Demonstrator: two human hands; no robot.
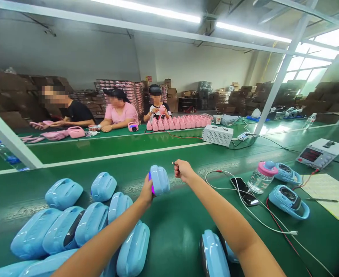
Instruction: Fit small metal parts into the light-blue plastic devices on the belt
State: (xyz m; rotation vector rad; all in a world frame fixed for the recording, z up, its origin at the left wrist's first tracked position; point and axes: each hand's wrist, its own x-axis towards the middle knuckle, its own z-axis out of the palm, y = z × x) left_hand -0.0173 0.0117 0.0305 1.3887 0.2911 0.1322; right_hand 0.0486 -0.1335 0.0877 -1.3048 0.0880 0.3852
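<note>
Blue plastic makes up the speaker [161,180], one side glowing purple, held over the green table [175,234] with the left hand's [147,191] fingers wrapped around it. Toward its three o'clock, near but apart, the right hand [183,170] pinches a small piece [173,163], too tiny to identify. More blue speakers [91,223] lie from seven to nine o'clock.

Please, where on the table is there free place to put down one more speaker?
Nearer to you than the held speaker, the table is bare between the speaker group on the left and the speaker pair at the lower right. It is crowded on the left, where that group lies, and on the right, around the phone, bottle and paper.
</note>
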